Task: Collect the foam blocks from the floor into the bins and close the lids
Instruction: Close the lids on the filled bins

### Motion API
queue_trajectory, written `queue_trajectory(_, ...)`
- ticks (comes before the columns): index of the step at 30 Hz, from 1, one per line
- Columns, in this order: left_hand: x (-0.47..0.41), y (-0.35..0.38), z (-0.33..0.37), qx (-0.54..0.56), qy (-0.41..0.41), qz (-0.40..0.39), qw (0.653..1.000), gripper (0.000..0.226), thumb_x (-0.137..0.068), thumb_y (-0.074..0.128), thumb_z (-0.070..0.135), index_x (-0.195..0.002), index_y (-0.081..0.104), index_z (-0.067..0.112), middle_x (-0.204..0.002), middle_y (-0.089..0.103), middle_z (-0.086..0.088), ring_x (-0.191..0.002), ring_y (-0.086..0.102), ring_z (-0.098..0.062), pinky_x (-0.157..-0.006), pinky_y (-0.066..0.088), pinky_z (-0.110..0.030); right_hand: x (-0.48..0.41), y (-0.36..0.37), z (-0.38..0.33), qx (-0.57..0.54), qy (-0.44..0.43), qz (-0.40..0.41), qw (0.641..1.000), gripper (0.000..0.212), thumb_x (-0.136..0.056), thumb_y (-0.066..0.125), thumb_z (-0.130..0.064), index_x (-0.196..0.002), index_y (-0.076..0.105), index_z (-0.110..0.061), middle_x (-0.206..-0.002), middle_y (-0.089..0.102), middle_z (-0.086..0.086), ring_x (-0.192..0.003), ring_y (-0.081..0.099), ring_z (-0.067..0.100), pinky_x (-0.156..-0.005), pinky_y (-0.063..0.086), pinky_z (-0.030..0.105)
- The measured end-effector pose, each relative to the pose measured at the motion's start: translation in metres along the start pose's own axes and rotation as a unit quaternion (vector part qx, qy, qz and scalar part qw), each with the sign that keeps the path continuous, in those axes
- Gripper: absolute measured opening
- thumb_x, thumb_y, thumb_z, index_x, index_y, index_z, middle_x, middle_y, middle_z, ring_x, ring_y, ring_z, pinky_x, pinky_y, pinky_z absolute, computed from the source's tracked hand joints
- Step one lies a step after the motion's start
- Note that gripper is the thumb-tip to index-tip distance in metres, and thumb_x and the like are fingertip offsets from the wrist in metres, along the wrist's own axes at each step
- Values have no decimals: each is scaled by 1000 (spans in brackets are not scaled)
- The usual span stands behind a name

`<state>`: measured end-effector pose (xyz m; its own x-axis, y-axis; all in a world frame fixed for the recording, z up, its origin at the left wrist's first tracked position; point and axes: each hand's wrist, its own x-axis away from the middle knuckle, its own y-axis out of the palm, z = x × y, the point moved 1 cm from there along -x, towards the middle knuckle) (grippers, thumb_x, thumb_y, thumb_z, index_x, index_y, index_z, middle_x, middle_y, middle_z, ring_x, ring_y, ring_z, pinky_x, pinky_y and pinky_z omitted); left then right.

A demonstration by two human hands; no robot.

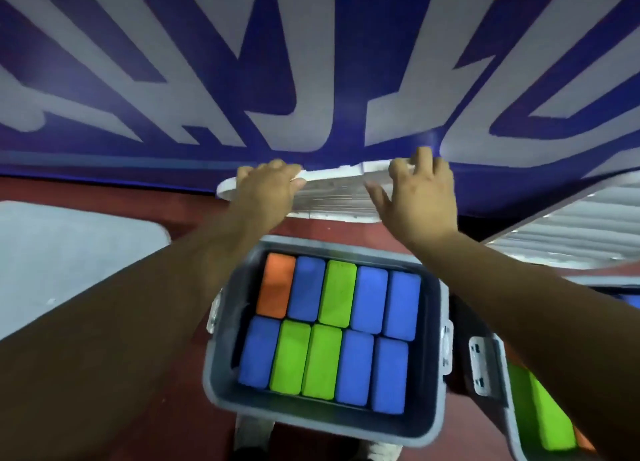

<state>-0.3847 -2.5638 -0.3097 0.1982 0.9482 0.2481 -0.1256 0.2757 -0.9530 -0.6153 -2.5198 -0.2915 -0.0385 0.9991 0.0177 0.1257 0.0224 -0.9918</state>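
A grey bin (221,374) stands open on the red floor, packed with two rows of foam blocks (329,332) in blue, green and one orange. Beyond it a white ribbed lid (332,197) leans against the blue-and-white banner wall. My left hand (270,186) grips the lid's upper left edge, fingers curled over it. My right hand (419,193) holds the upper right edge, fingers hooked over the top and thumb spread across the lid's face. A second grey bin (498,401) at the lower right holds green and orange blocks and is partly hidden by my right arm.
Another white ribbed lid (571,225) leans at the right, above the second bin. A pale grey mat (69,252) lies on the floor to the left. The banner wall (311,62) closes off the far side. White latches hang on the bins' sides.
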Motion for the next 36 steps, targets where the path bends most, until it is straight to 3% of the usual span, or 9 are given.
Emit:
queue_trajectory(4,55,28,-13,66,-2,8,998,33,-96,55,37,-127,63,30,-124,62,0,-117,54,-27,-100,26,-37,15,12,-23,-82,-121,-58,988,47,-99,45,-53,-104,52,-7,-101,57,16,-86,57,40,-71,35,41)
queue_trajectory(7,88,38,-20,106,-20,-2,994,46,-86,48,52,-120,68,28,-117,67,2,-114,59,-25,-99,32,-40,34,27,-34,-52,-194,-192,961,49,-100,41,-53,-125,51,-12,-122,54,10,-112,51,34,-89,38,40)
queue_trajectory(15,122,3,-28,190,-221,-67,954,77,-72,36,74,-125,64,26,-128,59,-1,-127,47,-23,-111,34,-40,64,20,-24,-145,-113,-189,965,37,-88,66,-29,-123,61,-16,-121,51,6,-118,43,28,-100,36,39)
queue_trajectory(21,160,-22,-31,606,-467,-110,634,27,-94,57,12,-118,58,2,-88,70,-16,-80,71,-22,-63,61,-32,117,-9,-17,-185,-185,-149,954,30,-80,74,-24,-106,61,-15,-104,54,2,-99,50,29,-83,38,41)
queue_trajectory(25,199,-15,-9,671,-442,-63,592,12,-95,51,0,-106,55,3,-55,65,-6,-43,63,-11,-40,49,-20,163,-7,-5,-161,-163,-44,972,45,-76,77,-19,-118,63,-14,-110,54,6,-99,49,31,-81,41,44)
queue_trajectory(28,224,3,10,699,-405,-19,590,22,-97,50,-1,-118,53,1,-80,68,-11,-53,66,-4,-47,50,-17,201,-4,-11,-179,126,36,975,69,-79,74,-22,-137,45,0,-127,45,23,-114,44,42,-94,37,49)
queue_trajectory(30,244,19,22,745,-395,24,537,29,-93,55,-4,-121,61,0,-109,69,-19,-78,70,-11,-63,58,-23,222,-7,-28,-369,379,-59,847,70,-85,71,-40,-134,42,0,-126,46,20,-113,49,41,-96,42,48)
queue_trajectory(33,292,28,46,754,-362,-37,547,26,-96,53,-4,-98,72,14,-99,76,1,-84,69,-2,-83,54,-19,242,-2,-52,-716,463,-186,488,58,-86,70,-51,-120,55,-6,-112,65,15,-102,67,32,-95,53,46)
queue_trajectory(36,346,39,62,744,-318,-109,578,22,-100,47,-3,-115,57,10,-74,72,23,-83,66,11,-78,50,-10,261,13,-61,-772,453,-138,425,29,-88,73,-13,-113,65,2,-97,75,12,-90,74,26,-79,59,33)
